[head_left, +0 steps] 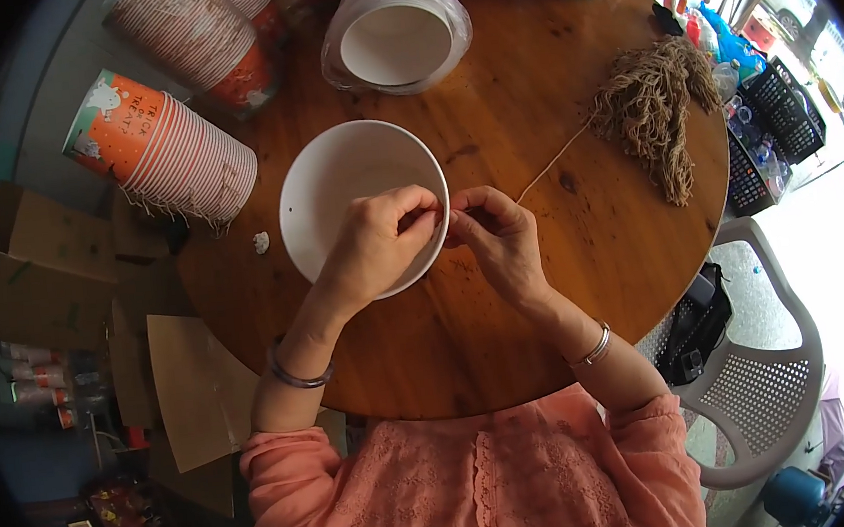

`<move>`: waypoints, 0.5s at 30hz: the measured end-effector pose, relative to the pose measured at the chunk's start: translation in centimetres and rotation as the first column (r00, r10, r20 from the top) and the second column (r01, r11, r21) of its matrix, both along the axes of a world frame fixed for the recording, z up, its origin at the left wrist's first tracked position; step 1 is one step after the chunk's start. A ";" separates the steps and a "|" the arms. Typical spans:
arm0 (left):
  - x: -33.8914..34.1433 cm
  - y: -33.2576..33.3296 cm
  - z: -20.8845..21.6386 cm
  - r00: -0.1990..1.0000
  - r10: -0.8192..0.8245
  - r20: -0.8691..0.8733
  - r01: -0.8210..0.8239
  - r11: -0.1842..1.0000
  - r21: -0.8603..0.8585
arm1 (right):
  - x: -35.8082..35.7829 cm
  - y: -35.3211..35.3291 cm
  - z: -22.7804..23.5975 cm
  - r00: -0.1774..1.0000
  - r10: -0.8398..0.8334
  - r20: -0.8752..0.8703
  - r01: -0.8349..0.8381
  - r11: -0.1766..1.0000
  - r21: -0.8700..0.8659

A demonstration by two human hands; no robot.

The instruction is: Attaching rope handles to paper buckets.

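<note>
White bucket [329, 176] sits on the round wooden surface [604, 273], its mouth facing my camera. I see the left grip [378, 245] reaching over its right rim, the right grip [508, 246] just outside; both have curled fingers, but I cannot tell what they clasp. Twine [556, 160] runs from a tan bundle [654, 108] to the right one.

Bucket [335, 181] smooth, matt; table [602, 258] glossy wood; string bundle [657, 102] rough, fibrous.

Close head-height fisheye view, downward onto the tabletop [420, 354].
</note>
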State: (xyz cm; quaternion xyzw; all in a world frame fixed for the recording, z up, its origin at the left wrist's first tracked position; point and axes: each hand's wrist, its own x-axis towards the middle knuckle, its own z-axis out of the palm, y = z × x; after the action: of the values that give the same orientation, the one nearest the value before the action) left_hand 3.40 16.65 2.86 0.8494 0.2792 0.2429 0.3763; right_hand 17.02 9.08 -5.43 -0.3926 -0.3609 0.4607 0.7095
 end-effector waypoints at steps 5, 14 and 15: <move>0.1 0.6 -0.5 0.999 -0.029 0.028 0.025 0.992 0.124 | -0.6 -0.1 0.3 0.994 -0.056 0.093 0.055 0.998 0.012; -1.4 3.5 1.4 0.981 -0.007 0.192 -0.040 0.969 0.242 | 2.4 0.0 4.4 0.944 0.034 0.328 0.023 0.986 -0.167; -1.4 3.6 2.0 0.973 -0.054 0.226 -0.027 0.939 0.342 | 2.5 0.2 5.5 0.933 0.035 0.359 0.027 0.986 -0.166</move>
State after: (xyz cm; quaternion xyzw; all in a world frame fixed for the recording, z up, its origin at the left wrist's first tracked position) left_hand 2.05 20.23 4.85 0.8694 0.1809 0.3829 0.2545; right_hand 19.55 9.28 0.10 -0.5282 -0.4453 0.4111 0.5947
